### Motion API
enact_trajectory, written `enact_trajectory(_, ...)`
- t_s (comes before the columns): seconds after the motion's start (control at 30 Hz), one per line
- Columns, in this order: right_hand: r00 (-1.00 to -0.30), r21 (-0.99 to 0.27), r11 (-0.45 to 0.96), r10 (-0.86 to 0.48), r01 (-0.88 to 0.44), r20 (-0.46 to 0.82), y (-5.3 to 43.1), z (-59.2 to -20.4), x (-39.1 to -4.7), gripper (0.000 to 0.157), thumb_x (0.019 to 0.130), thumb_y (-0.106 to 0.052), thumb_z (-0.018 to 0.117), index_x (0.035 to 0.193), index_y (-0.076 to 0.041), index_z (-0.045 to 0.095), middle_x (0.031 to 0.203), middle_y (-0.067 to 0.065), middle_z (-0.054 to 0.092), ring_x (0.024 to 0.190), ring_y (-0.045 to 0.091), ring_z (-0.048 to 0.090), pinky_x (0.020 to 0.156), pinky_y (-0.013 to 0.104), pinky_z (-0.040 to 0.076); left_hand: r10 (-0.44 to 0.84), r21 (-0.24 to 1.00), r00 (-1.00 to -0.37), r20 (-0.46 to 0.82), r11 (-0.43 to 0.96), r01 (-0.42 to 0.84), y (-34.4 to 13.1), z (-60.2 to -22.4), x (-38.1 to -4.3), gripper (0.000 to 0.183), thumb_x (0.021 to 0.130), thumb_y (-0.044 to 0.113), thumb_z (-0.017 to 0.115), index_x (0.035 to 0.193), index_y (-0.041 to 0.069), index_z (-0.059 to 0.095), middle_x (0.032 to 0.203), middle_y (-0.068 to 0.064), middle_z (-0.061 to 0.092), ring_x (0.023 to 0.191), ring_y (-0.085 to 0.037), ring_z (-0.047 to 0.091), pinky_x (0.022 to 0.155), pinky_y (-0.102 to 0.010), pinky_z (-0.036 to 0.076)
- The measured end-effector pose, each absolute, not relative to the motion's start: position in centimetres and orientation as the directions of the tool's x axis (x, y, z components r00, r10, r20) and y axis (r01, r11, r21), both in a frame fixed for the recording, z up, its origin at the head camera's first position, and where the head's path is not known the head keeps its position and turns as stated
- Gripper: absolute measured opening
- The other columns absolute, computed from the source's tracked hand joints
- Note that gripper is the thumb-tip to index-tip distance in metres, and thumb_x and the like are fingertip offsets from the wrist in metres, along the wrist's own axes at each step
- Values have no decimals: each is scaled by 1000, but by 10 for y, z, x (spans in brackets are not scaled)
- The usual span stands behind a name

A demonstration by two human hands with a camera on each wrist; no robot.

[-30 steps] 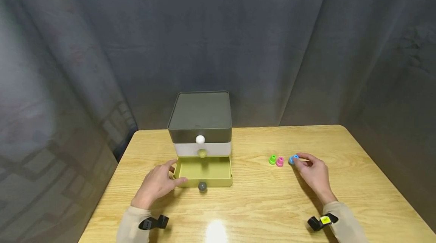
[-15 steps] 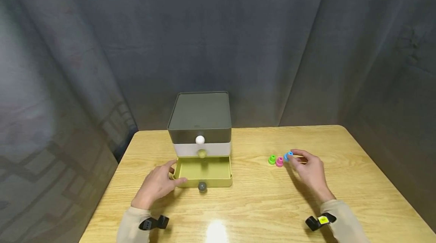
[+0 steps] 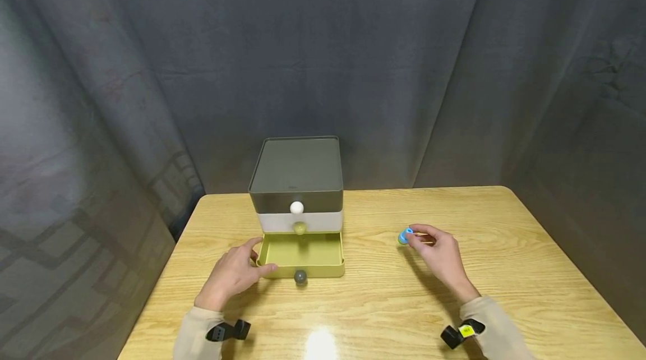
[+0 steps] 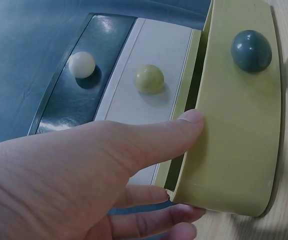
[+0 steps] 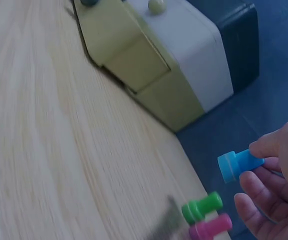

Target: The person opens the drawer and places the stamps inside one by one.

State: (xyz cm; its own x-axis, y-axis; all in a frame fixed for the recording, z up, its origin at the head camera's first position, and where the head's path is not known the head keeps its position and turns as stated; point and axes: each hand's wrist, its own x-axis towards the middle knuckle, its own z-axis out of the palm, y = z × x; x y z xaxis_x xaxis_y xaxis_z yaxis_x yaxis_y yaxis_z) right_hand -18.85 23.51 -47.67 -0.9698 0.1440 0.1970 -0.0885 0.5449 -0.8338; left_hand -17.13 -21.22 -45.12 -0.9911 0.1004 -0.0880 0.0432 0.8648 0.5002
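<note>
In the head view my right hand (image 3: 436, 253) pinches a small blue stepped plastic peg (image 3: 405, 235) between thumb and fingers, held above the table. A similar green peg (image 5: 202, 207) and a pink peg (image 5: 210, 228) stand side by side below it in the right wrist view. From the head, the blue peg covers most of the green one, and the pink one is hidden. My left hand (image 3: 235, 271) grips the left front corner of the pulled-out yellow-green drawer (image 3: 323, 271), thumb on its front (image 4: 229, 150) and fingers at its side. The drawer is bare inside.
The drawer belongs to a stacked drawer unit (image 3: 298, 166) with a dark top tier and a white middle drawer (image 3: 323, 221), both pushed in. A dark round knob (image 3: 300, 277) sticks out of the bottom drawer. Grey curtains (image 3: 323, 68) hang behind the wooden table (image 3: 383, 304).
My right hand has lifted the blue peg and carried it left, past the pink peg to over the green one. The left hand and drawer have stayed put.
</note>
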Motion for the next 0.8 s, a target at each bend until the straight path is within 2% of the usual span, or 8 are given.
enact_trajectory(0.2,-975,-828,554,126,-85,185,214,-473,-187,31,97,-27,80,120,-5,80,108,14,80,85,3,67,69,19,54,95,505,-992,-87,862,39,-212,-451,-171,86,90,48,83,156,4,51,113,-10,77,95,-24,73,84,-51,57)
enact_trajectory(0.53,-985,-875,470,57,-118,163,173,-467,-190,27,96,-22,81,119,-7,80,113,11,80,94,15,73,78,20,57,92,502,-992,-84,864,37,-212,-450,-172,85,89,49,84,155,5,53,112,-8,77,97,-24,73,86,-51,56)
enact_trajectory(0.8,-984,-894,415,-10,-166,178,137,-466,-192,21,94,-15,82,113,-7,82,109,9,81,89,12,72,78,20,58,90,502,-993,-76,864,40,-212,-451,-170,83,88,48,85,153,5,55,105,-2,75,86,-15,65,78,-42,53)
